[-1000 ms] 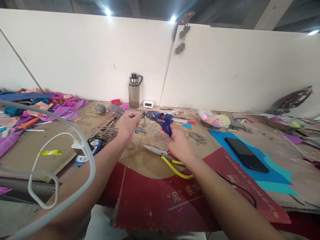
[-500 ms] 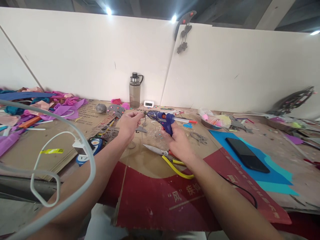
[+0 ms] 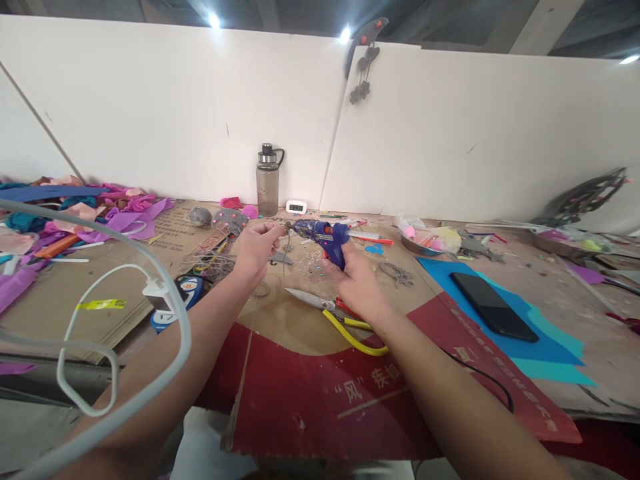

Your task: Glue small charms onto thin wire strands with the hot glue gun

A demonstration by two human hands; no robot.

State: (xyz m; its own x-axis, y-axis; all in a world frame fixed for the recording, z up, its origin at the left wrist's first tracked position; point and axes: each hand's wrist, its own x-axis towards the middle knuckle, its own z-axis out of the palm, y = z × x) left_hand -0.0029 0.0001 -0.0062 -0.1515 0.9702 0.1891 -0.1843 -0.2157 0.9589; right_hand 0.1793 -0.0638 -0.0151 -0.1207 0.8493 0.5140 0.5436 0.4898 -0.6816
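Note:
My right hand [image 3: 356, 277] is wrapped round the handle of a blue hot glue gun [image 3: 331, 235], a clear glue stick [image 3: 364, 235] sticking out of its back. The nozzle points left, at the fingertips of my left hand [image 3: 259, 248]. Those fingers are pinched on a small dark piece at the nozzle, too small to name, with a thin grey cord [image 3: 285, 257] hanging below it. Under my right wrist lie yellow-handled scissors [image 3: 350, 333], blades to the left, and something with red handles [image 3: 345, 307] beside them.
Cardboard [image 3: 300, 413] covers the table. A tape measure [image 3: 187, 293] and tangled grey cord [image 3: 213, 265] lie left; a white cable [image 3: 185, 320] loops in front. A bottle [image 3: 267, 183] and small clock [image 3: 296, 207] stand behind. A phone [image 3: 493, 307] rests on blue sheets [image 3: 550, 350] at right.
The glue gun is now turned more level, its nozzle still at my left fingertips. The whole view has shifted very slightly; both hands keep their holds.

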